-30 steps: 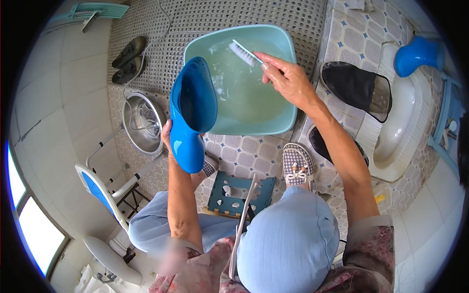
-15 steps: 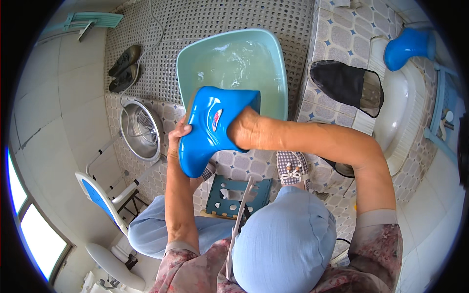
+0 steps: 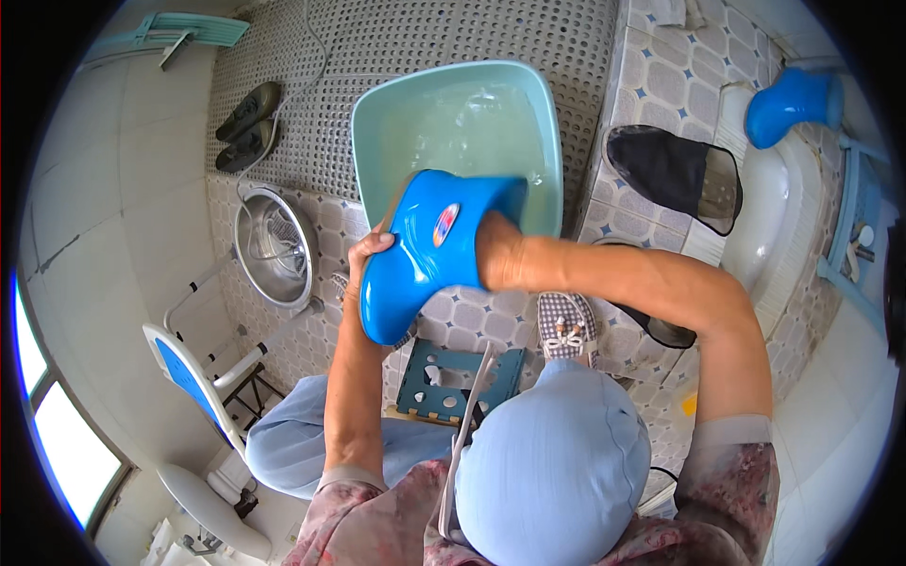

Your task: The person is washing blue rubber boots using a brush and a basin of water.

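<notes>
A short blue rubber boot (image 3: 425, 255) is held tilted over the near rim of a pale green basin (image 3: 361, 141) of cloudy water. My left hand (image 3: 370, 245) grips the boot from its left side, along the sole, with the thumb showing on the edge. Up to the wrist, my right hand (image 3: 500, 250) is inside the boot's opening, so its fingers are hidden. Another blue rubber boot (image 3: 793, 106) lies at the far right, apart from both hands.
Black slippers with sheer panels (image 3: 675, 174) lie on the tiled step beside a white squat toilet (image 3: 755, 226). Dark shoes (image 3: 247, 127) and a steel bowl (image 3: 299, 283) are at left, near a blue-backed chair (image 3: 189, 377). A green folding stool (image 3: 415, 382) stands below me.
The boot has shifted slightly right and turned a little, its opening now facing more to the right. Both hands have moved with it, and the view has shifted slightly.
</notes>
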Available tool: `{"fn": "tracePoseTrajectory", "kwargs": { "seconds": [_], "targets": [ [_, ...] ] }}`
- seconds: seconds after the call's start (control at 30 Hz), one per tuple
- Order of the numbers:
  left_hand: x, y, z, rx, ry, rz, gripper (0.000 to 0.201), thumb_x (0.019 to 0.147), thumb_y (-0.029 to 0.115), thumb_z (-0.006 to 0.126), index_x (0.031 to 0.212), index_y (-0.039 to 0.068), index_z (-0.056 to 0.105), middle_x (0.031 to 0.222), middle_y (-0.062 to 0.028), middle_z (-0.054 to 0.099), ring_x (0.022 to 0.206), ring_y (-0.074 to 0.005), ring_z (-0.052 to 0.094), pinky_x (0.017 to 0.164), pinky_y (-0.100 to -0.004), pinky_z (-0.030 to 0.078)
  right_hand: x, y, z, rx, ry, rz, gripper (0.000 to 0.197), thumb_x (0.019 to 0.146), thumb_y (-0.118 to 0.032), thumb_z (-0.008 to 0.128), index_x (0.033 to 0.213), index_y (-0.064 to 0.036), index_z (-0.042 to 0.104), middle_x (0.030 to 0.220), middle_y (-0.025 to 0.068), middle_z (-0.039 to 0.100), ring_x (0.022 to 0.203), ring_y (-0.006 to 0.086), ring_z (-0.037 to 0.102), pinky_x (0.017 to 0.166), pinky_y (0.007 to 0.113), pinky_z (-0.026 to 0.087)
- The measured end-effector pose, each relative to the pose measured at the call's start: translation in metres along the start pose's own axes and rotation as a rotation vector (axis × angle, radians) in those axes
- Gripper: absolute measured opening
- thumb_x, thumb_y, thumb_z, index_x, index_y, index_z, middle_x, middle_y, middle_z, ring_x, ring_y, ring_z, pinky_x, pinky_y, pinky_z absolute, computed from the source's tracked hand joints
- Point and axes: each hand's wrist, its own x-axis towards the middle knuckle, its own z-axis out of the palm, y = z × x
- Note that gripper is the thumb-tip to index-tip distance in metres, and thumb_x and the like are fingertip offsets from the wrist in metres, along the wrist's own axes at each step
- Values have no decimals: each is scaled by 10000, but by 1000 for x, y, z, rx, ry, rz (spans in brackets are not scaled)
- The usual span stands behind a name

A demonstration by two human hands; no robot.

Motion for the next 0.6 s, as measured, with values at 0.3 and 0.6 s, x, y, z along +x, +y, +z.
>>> {"fn": "tracePoseTrajectory", "kwargs": {
  "seconds": [0.3,0.6],
  "targets": [
    [5,-22,-3,-15,123,15,672,815,429,616,1282,-48,536,1130,-215,663,922,-323,689,871,-413,565,-21,34,47,-87,-66,-240,116,783,-211,652,815,-133,731,887,114,729,850,303,697,742,416,533],
    [-4,-10,0,-65,201,-35,709,760,373,636,1300,-65,498,1094,-238,651,881,-334,678,820,-423,577,-10,57,44,-36,-57,-191,100,777,-188,647,779,-145,738,861,109,728,764,290,708,648,412,554]
  ]
}}
